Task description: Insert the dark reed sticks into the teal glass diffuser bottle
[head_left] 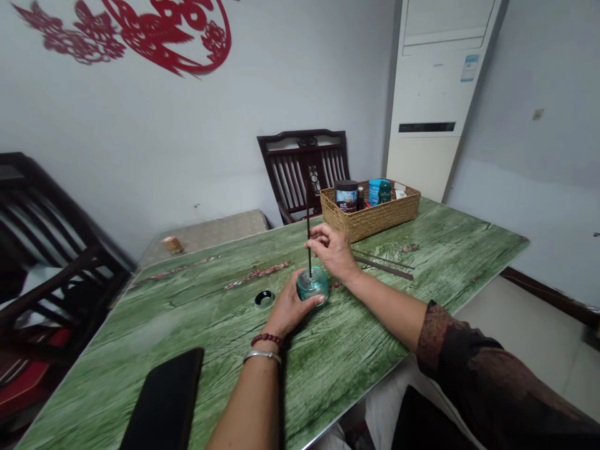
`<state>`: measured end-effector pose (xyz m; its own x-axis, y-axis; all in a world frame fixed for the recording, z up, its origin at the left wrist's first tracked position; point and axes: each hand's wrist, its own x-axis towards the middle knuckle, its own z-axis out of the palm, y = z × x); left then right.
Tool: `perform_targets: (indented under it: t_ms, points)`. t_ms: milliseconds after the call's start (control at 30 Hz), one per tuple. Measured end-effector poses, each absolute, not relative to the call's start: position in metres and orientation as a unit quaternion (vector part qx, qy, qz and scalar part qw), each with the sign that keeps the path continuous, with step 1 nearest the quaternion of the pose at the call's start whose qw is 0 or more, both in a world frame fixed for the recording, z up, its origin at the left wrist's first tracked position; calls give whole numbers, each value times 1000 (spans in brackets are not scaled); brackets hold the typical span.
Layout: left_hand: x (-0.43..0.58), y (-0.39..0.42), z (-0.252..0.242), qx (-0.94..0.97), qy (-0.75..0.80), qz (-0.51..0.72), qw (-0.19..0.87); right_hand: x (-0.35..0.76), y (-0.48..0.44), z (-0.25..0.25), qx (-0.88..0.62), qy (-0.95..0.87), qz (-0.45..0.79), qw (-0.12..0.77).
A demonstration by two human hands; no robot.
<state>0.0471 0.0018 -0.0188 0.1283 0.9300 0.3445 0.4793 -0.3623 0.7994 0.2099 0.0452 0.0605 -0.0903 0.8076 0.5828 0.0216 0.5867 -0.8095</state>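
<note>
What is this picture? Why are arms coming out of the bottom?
This picture shows no machine, just a person. They wear a camera on their head, so we see what they see, looking down at their own two arms.

Their left hand wraps around a small teal glass jar. Their right hand pinches a thin dark stick that stands up in the jar.

The table has a green wood pattern. On it lie a small black ring, a flat black phone, two more long dark sticks, and a woven basket holding jars and bottles.
</note>
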Motion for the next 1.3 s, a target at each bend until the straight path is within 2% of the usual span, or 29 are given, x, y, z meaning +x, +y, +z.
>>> perform_targets:
  t_ms: [200, 367, 433, 533, 633, 833, 1100, 1300]
  points:
    - [48, 0, -16, 705, 501, 422, 271, 218, 40, 49, -387, -720, 275, 506]
    - [47, 0, -17, 704, 511, 415, 267, 283, 35, 35, -513, -729, 75, 447]
    - [47, 0, -17, 705, 514, 412, 265, 309, 32, 24, -581, -729, 11, 362]
    - [47, 1, -17, 709, 517, 403, 259, 327, 29, 10, -639, -744, -17, 195]
    - [46, 1, -17, 708, 521, 402, 255, 323, 28, 3, -636, -763, -36, 106]
    - [46, 2, -17, 711, 525, 398, 245, 316, 31, -4, -634, -770, -48, 64]
    - [46, 0, -15, 714, 516, 405, 245, 320, 32, -4, -633, -765, -57, 103]
    - [46, 2, -18, 704, 527, 408, 246, 320, 32, -3, -634, -767, -47, 82]
